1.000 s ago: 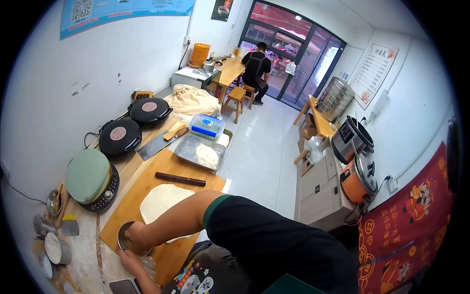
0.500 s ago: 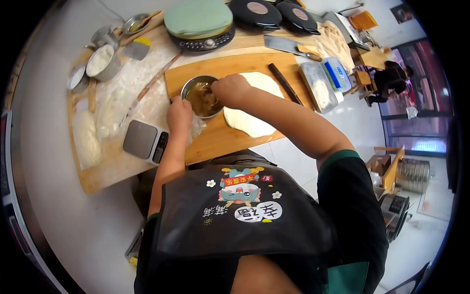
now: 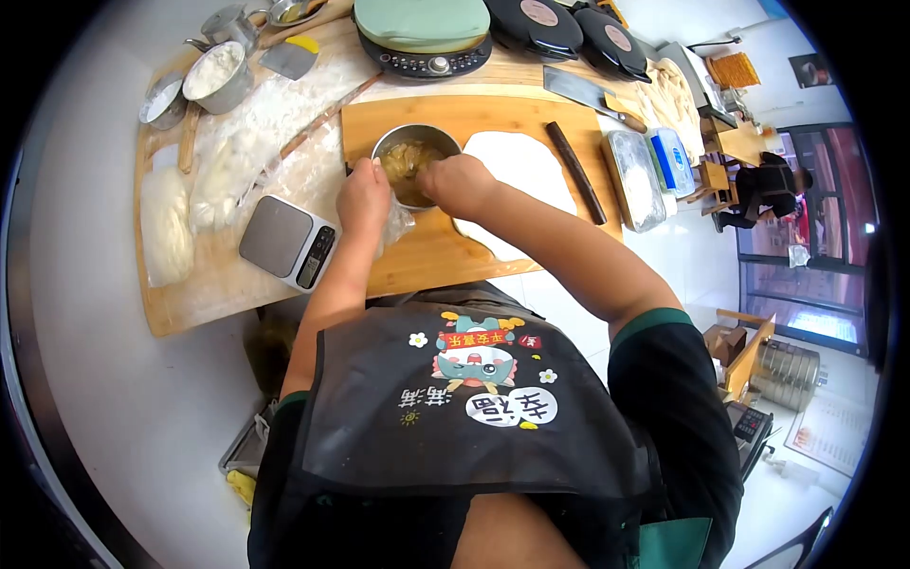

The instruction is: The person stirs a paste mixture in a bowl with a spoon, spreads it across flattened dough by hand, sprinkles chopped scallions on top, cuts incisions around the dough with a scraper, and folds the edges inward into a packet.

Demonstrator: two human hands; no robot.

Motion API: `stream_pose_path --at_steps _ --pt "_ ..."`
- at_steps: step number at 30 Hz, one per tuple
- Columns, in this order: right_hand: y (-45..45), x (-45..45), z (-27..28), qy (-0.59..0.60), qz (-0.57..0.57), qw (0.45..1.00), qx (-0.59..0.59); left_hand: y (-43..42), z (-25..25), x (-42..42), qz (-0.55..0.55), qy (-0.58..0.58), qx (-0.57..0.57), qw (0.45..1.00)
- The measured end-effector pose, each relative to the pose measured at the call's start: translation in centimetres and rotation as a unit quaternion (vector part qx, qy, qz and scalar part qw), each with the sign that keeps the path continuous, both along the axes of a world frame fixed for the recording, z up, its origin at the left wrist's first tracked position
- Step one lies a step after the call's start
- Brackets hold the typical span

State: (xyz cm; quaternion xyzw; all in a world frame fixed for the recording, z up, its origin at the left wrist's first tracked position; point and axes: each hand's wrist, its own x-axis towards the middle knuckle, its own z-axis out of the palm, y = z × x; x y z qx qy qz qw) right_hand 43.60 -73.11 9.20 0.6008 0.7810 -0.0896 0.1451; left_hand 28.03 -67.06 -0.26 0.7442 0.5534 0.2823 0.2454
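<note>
My left hand (image 3: pixel 364 196) grips the near left rim of a round metal bowl (image 3: pixel 413 127), its thumb over the edge. Inside is a brownish, wet, glossy mixture (image 3: pixel 408 159). At the bowl's right side, my right hand (image 3: pixel 458 186) has its fingers closed and reaching into the mixture; the fingertips and anything in them are hidden. A flat, pale sheet of dough (image 3: pixel 521 185) lies just right of the bowl on the wooden board (image 3: pixel 379 116), partly covered by my right forearm. Some clear plastic (image 3: pixel 396 226) shows beside my left wrist.
A dark rolling pin (image 3: pixel 575 173) lies right of the dough, near a clear container (image 3: pixel 633 182) and a cleaver (image 3: pixel 583 92). A kitchen scale (image 3: pixel 287 243), wrapped dough (image 3: pixel 168 228) and a flour pot (image 3: pixel 218 81) are left. An electric griddle (image 3: pixel 424 38) stands behind. A person (image 3: pixel 763 190) sits far right.
My right hand has moved from the bowl's upper right toward its lower right, and the mixture has shifted. My left hand keeps hold of the rim. The whole view has tilted slightly.
</note>
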Motion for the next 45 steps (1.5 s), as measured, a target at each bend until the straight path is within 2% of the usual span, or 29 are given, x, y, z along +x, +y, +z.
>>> stream_pose_path --at_steps 6,9,12,15,18,21,24,30,36,39,45 --pt "-1.4 -0.3 2.4 -0.016 0.012 0.996 -0.086 0.0 0.0 0.0 0.003 0.005 -0.008 1.0" --pt "-1.4 1.3 3.5 0.013 -0.002 1.0 -0.014 -0.1 0.0 -0.1 -0.001 -0.006 0.001 1.0" --pt "0.1 1.0 4.0 -0.034 -0.089 0.995 -0.032 0.0 -0.2 -0.3 -0.001 -0.008 0.013 1.0" --pt "1.3 0.7 2.4 -0.022 -0.126 0.992 0.002 0.1 -0.4 0.0 -0.002 -0.001 0.013 1.0" --pt "2.6 0.2 -0.3 -0.018 -0.133 0.99 0.05 0.1 -0.3 -0.1 -0.001 0.002 0.011 1.0" --pt "3.4 0.0 -2.0 0.037 -0.078 0.993 0.085 0.3 -0.3 0.0 -0.002 -0.002 0.017 1.0" --pt "2.8 -1.3 -0.5 0.033 -0.025 0.999 0.002 0.1 0.0 0.0 -0.003 -0.002 0.021 1.0" --pt "0.9 -1.3 2.6 0.036 0.054 0.996 -0.056 0.3 -0.1 0.1 0.007 0.007 0.026 1.0" --pt "-0.6 0.8 3.2 0.003 0.047 0.996 -0.079 0.3 -0.3 0.2 0.006 0.015 0.026 1.0" --pt "-1.1 1.4 5.3 -0.007 0.019 0.999 -0.04 0.4 -0.6 0.2 0.003 0.014 0.026 1.0" --pt "-0.3 1.4 2.0 0.017 -0.029 0.995 -0.093 0.3 0.1 0.4 0.008 0.026 0.002 1.0"
